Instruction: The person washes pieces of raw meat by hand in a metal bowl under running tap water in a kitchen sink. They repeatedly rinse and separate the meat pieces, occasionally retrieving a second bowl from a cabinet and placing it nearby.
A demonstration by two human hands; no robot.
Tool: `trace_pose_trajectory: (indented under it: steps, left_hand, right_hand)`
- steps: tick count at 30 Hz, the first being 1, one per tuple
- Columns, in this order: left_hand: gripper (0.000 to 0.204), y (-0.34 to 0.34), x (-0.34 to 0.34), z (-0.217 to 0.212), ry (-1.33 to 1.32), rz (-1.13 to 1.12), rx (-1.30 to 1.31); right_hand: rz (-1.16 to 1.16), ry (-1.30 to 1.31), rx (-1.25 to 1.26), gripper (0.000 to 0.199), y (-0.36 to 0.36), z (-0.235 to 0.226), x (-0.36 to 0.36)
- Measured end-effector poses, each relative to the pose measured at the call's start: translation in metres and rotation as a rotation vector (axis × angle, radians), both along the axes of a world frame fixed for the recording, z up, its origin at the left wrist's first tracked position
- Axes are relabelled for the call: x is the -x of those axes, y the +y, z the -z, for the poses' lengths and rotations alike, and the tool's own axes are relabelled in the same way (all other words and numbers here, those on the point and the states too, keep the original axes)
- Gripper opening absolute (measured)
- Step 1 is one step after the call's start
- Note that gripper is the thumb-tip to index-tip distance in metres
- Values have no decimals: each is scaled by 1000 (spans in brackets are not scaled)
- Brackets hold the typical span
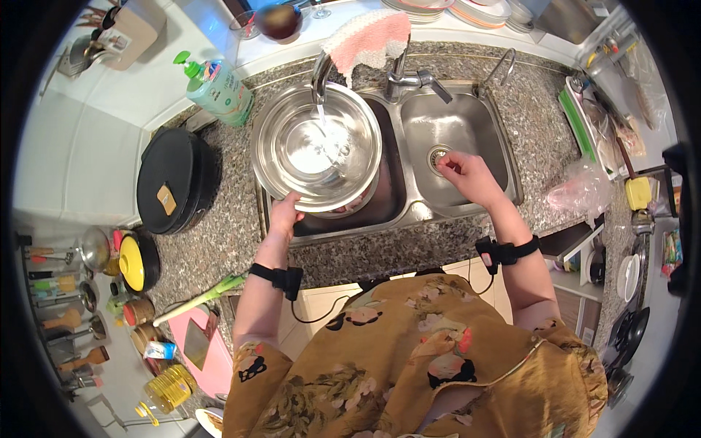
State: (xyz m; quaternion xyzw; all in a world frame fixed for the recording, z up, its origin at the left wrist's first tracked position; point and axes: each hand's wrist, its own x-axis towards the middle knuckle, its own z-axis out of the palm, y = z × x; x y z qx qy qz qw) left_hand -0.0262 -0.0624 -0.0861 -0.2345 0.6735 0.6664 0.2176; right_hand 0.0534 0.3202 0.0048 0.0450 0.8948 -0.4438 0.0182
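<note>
A large shiny steel bowl [315, 148] sits over the left basin of a double sink [409, 208]. Water runs into it from the curved tap [320, 73]. My left hand [286, 214] grips the bowl's near rim. My right hand [469, 173] hovers over the right basin near its drain [438, 157], fingers loosely curled; I cannot see anything in it. A pink and white cloth [367, 36] hangs over the tap.
A green soap bottle [217, 87] stands left of the sink on the speckled granite counter [219, 233]. A black pan [174, 180] and a yellow lid [131, 263] lie further left. A crumpled plastic bag [580, 191] and a dish rack [595, 124] are to the right.
</note>
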Motion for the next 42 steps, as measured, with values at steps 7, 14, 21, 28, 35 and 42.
trace_pose_trajectory:
  steps: [7,14,21,28,35,42]
  left_hand:
    - [14,22,-8,10,-392,-15,-513]
    - [20,-43,-14,-51,-211,49,35]
    - [19,1,-76,-99,-323,-34,80]
    - [20,109,-122,-89,-232,-76,115]
    - [20,205,-122,-92,121,69,515]
    - [36,285,-102,-95,529,293,862]
  right_hand:
    - [18,29,38,16,15,-4,-14]
    - [24,14,174,14,53,10,-23]
    - [-26,-30,384,12,121,34,-54]
    - [-30,-203,965,9,234,44,-97]
    - [212,-458,1351,16,290,65,-197]
    - [504,-368,1133,18,333,106,-259]
